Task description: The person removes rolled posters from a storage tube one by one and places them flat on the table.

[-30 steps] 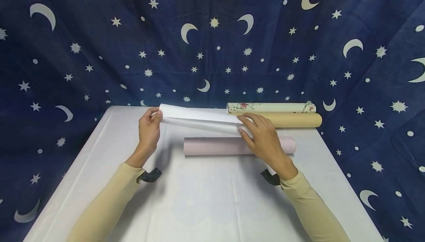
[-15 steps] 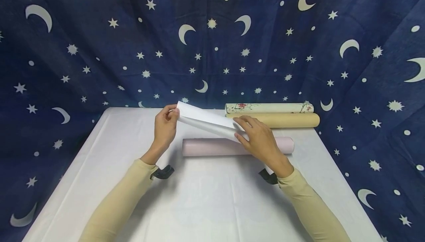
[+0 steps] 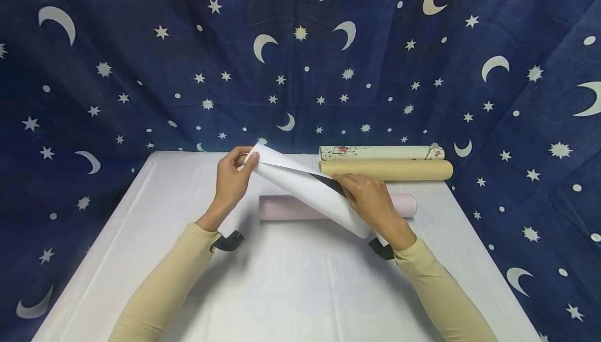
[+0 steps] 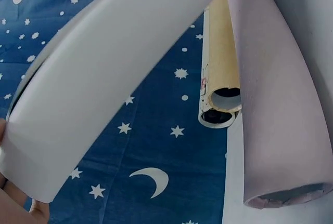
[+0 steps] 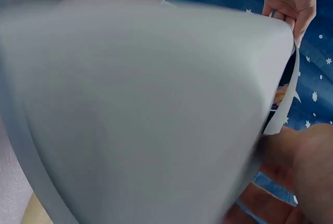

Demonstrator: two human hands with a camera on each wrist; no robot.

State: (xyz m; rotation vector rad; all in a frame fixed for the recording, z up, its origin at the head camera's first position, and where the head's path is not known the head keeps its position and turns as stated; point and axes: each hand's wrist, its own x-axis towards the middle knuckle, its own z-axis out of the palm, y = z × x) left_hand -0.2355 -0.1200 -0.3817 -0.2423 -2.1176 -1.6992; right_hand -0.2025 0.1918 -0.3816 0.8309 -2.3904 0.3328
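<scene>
A loosely rolled white paper sheet [image 3: 305, 191] slants down to the right between my hands, above the table. My left hand [image 3: 230, 180] pinches its upper left corner, thumb in front. At the long edge, the curled fingers of my right hand [image 3: 375, 204] hold the sheet. A dark inner face shows through the gap between the layers, with a small orange patch in the right wrist view. Behind and below lies a pink paper roll [image 3: 286, 208], partly covered by the sheet and right hand. The sheet [image 4: 104, 73] bows broadly across the left wrist view.
A yellow roll [image 3: 408, 170] and a floral-patterned roll [image 3: 389, 153] lie side by side along the table's back edge, right of centre. White cloth covers the table [image 3: 281, 290]. A dark blue curtain [image 3: 188, 55] with moons and stars hangs behind and at both sides.
My left hand has moved right, toward the right hand. The sheet has tilted, its right end dropping lower and opening wider, and its dark inside has come into view. The other rolls stay put.
</scene>
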